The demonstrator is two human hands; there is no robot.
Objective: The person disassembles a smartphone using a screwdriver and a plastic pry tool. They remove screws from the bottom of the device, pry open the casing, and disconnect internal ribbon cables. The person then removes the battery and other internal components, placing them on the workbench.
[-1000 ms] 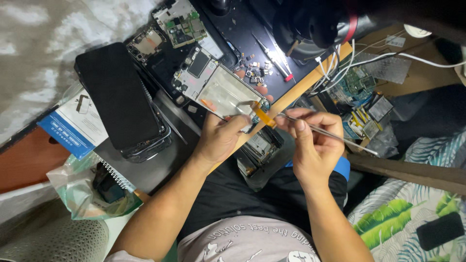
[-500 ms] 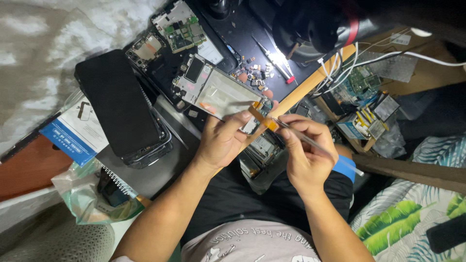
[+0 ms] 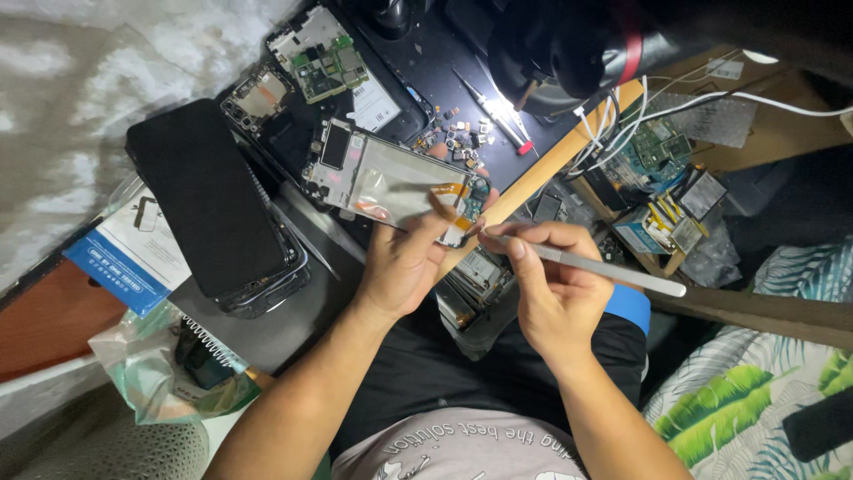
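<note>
Fingers: left hand (image 3: 404,262) grips flat phone frame (image 3: 391,178); right hand (image 3: 551,284) pinches slim metal tweezers (image 3: 595,265).

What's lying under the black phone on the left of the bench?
Under the black phone a second phone body peeks out at its lower edge, resting on a grey metal sheet. Whatever lies beneath the phone's middle is covered.

A black phone (image 3: 209,200) lies face down at centre left on the surface (image 3: 293,320), overlapping a blue-and-white printed card (image 3: 133,258). Two green circuit boards (image 3: 324,58) sit at upper centre on a dark mat (image 3: 426,80). Small loose parts (image 3: 453,140) are scattered just beside a red-tipped tool (image 3: 498,120). White cables (image 3: 622,116) run across the upper right. A clear plastic bag (image 3: 169,369) occupies the lower left. Leaf-patterned fabric (image 3: 755,400) fills the lower right.
</note>
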